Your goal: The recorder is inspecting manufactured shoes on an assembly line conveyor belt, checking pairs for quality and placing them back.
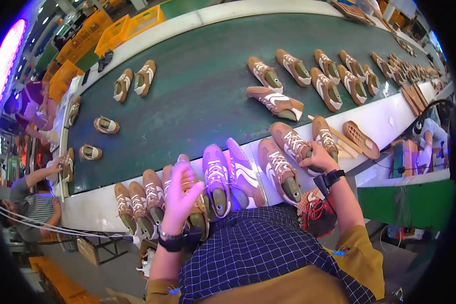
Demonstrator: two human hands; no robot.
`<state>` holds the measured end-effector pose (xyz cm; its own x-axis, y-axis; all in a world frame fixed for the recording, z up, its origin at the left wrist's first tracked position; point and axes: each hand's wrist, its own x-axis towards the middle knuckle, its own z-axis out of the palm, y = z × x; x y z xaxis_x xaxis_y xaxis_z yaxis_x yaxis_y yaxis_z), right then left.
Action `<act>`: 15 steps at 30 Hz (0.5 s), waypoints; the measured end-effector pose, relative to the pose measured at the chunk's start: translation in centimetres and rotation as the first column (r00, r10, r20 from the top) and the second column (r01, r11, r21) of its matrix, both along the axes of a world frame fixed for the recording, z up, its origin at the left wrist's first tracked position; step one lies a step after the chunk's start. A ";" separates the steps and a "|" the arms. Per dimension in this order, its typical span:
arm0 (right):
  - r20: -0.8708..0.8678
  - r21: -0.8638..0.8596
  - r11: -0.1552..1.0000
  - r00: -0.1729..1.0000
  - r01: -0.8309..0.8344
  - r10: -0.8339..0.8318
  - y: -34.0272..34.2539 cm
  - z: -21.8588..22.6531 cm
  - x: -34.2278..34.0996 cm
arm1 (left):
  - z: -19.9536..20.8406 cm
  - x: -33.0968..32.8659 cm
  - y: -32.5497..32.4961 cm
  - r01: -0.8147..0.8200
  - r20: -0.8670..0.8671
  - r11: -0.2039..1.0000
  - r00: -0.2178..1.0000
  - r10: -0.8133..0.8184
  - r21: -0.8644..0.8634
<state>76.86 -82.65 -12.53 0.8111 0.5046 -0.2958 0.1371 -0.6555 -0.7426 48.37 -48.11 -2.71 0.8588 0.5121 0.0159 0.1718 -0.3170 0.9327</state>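
My right hand (319, 158) is closed round the heel end of a brown sneaker (289, 138) with white stripes and laces, a green insert in its opening. My left hand (180, 200), lit purple, is raised over the row with thumb and fingers apart, holding nothing I can see. Behind it, a brown sneaker (196, 215) is partly hidden. Between my hands stand an upright sneaker (217, 177), another sneaker (245, 177) lying on its side, and a third sneaker (278, 172). Beyond my right hand is one more sneaker (323, 133).
Several sneakers (137, 202) line the white ledge (88, 210) at left. Pairs stand on the green conveyor belt (197, 76). A loose sole (361, 138) and wooden strips (345, 144) lie right. A person (33, 200) at left touches a shoe. Orange crates (129, 30) stand beyond the belt.
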 end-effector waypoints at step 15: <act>0.078 0.037 0.994 0.991 0.104 -0.106 -0.8 -1.3 -2.6 | -2.6 -2.5 4.4 -0.134 -0.263 0.984 0.951 0.162 0.122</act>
